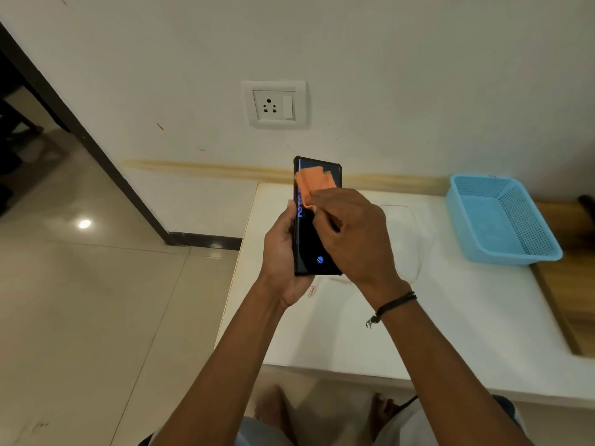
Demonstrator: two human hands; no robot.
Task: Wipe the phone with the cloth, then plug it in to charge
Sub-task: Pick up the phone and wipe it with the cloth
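The left hand (281, 252) grips a black phone (309, 246) by its lower edge and holds it upright above the white table (450, 317), screen lit and facing the person. The right hand (351, 236) pinches an orange cloth (310, 185) and presses it against the upper part of the screen. A wall socket (274, 104) sits above on the wall. A thin white cable (415, 239) lies on the table near a blue basket (502, 220).

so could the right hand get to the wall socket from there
Probably yes: nothing stands between the right hand and the wall socket, but it is busy pressing the orange cloth on the phone.
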